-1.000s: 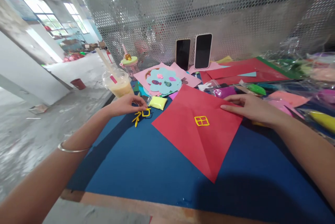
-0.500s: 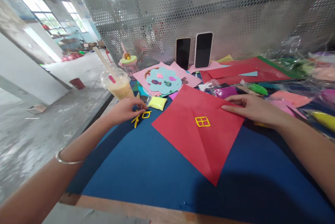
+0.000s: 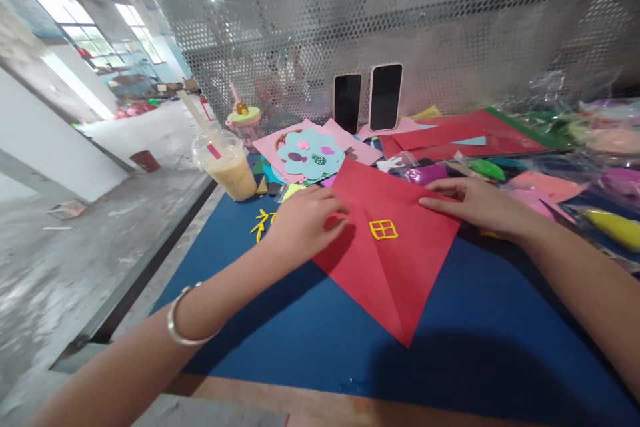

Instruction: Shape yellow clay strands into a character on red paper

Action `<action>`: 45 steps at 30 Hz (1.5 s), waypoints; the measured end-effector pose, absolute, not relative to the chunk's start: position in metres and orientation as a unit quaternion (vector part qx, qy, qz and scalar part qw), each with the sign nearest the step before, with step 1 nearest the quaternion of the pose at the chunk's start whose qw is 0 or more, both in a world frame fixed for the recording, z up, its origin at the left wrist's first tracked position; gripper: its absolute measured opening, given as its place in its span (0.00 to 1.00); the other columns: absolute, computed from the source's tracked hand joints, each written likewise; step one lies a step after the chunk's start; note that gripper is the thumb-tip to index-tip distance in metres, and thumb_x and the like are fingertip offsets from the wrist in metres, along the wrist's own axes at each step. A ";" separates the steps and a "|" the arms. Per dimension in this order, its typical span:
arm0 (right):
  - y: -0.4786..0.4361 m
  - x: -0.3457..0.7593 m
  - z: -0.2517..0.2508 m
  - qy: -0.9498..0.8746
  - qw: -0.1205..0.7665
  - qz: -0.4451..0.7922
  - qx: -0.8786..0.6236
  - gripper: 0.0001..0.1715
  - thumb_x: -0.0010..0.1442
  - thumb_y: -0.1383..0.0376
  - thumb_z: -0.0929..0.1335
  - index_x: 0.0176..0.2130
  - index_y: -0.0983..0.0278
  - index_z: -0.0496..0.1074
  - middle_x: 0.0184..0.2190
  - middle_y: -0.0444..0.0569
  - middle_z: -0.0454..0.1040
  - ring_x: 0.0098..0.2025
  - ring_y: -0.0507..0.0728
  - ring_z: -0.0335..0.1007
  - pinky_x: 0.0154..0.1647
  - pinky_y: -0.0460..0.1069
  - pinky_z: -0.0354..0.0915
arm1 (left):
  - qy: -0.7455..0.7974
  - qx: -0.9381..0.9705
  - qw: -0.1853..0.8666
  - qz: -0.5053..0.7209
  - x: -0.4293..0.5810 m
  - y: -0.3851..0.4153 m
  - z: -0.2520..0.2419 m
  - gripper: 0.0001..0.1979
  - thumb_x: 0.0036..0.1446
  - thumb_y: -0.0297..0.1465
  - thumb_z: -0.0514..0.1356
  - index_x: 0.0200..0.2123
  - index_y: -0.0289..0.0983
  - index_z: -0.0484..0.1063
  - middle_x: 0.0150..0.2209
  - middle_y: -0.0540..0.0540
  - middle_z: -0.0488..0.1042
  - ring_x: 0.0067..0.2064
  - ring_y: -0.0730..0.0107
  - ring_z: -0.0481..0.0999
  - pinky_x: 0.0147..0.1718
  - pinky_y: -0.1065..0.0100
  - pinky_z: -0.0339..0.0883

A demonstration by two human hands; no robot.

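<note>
Backing blue mat (image 3: 280, 327), red paper (image 3: 395, 280): perforated screen (image 3: 475, 20)

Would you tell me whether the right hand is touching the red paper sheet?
Touching. The head view shows the right hand with fingertips flat on the red paper sheet near its right corner.

Paper sheet (image 3: 395, 267): I see plain red.
Grid shape (image 3: 383, 230): yellow, window-pane lines.
Mat (image 3: 300, 340): dark blue.
Back panel (image 3: 450, 14): silver, hole-dotted.

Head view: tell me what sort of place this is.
Probably a craft table in a workshop hall: red paper sheet under the left hand and right hand, bags of modelling clay, perforated metal screen, concrete floor.
</note>
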State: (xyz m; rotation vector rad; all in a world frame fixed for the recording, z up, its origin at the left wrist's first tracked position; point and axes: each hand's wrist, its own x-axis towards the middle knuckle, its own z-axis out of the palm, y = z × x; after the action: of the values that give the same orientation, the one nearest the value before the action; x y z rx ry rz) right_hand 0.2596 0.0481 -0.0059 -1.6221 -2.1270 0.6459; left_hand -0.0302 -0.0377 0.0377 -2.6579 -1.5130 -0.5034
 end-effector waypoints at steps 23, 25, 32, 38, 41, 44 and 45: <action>0.047 0.255 -0.006 -0.768 0.290 0.172 -0.545 0.25 0.52 0.44 0.68 0.40 0.58 0.79 0.46 0.51 0.77 0.48 0.67 0.72 0.50 0.61 0.66 | -0.572 -0.800 -0.077 -0.165 0.029 -0.020 0.009 0.04 0.56 0.29 0.60 0.30 0.39 0.76 0.36 0.47 0.78 0.39 0.64 0.75 0.31 0.68 0.66; 0.047 0.255 -0.006 -0.770 0.288 0.170 -0.543 0.25 0.52 0.44 0.68 0.40 0.58 0.79 0.46 0.51 0.77 0.50 0.68 0.71 0.52 0.62 0.65 | -0.572 -0.799 -0.082 -0.168 0.029 -0.019 0.007 0.04 0.56 0.29 0.60 0.30 0.39 0.76 0.36 0.47 0.78 0.39 0.63 0.75 0.32 0.68 0.66; 0.047 0.255 -0.006 -0.768 0.265 0.172 -0.557 0.26 0.52 0.44 0.68 0.42 0.57 0.78 0.49 0.51 0.76 0.52 0.69 0.70 0.51 0.61 0.66 | -0.571 -0.795 -0.106 -0.175 0.028 -0.014 0.005 0.04 0.55 0.28 0.61 0.29 0.38 0.76 0.35 0.46 0.78 0.38 0.63 0.75 0.32 0.67 0.66; 0.049 0.256 -0.008 -0.768 0.258 0.173 -0.560 0.27 0.53 0.43 0.67 0.43 0.57 0.78 0.49 0.50 0.76 0.52 0.68 0.71 0.52 0.60 0.66 | -0.564 -0.790 -0.154 -0.183 0.027 -0.012 0.011 0.06 0.54 0.25 0.60 0.28 0.37 0.76 0.33 0.46 0.78 0.37 0.66 0.77 0.36 0.68 0.69; 0.049 0.256 -0.008 -0.767 0.253 0.170 -0.564 0.26 0.53 0.43 0.67 0.41 0.57 0.79 0.49 0.50 0.77 0.51 0.68 0.72 0.52 0.61 0.66 | -0.557 -0.788 -0.182 -0.190 0.025 -0.013 0.014 0.05 0.56 0.27 0.60 0.30 0.36 0.76 0.33 0.46 0.79 0.36 0.67 0.77 0.35 0.69 0.69; 0.050 0.256 -0.009 -0.771 0.255 0.171 -0.558 0.24 0.53 0.45 0.68 0.41 0.57 0.79 0.48 0.50 0.77 0.50 0.68 0.72 0.51 0.60 0.67 | -0.550 -0.786 -0.199 -0.198 0.023 -0.014 0.015 0.05 0.57 0.29 0.59 0.32 0.36 0.76 0.34 0.46 0.79 0.36 0.67 0.77 0.36 0.69 0.70; 0.050 0.256 -0.009 -0.773 0.258 0.172 -0.554 0.24 0.53 0.45 0.68 0.41 0.57 0.79 0.48 0.50 0.77 0.50 0.68 0.73 0.51 0.59 0.67 | -0.548 -0.786 -0.203 -0.199 0.023 -0.014 0.015 0.05 0.57 0.29 0.59 0.32 0.36 0.75 0.34 0.46 0.79 0.36 0.67 0.78 0.36 0.69 0.70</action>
State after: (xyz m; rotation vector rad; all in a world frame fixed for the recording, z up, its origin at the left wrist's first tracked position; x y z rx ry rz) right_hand 0.2556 0.0497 -0.0092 -1.5009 -2.0960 0.4654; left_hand 0.0230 -0.0136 0.0152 -2.8518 -1.9889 -0.7235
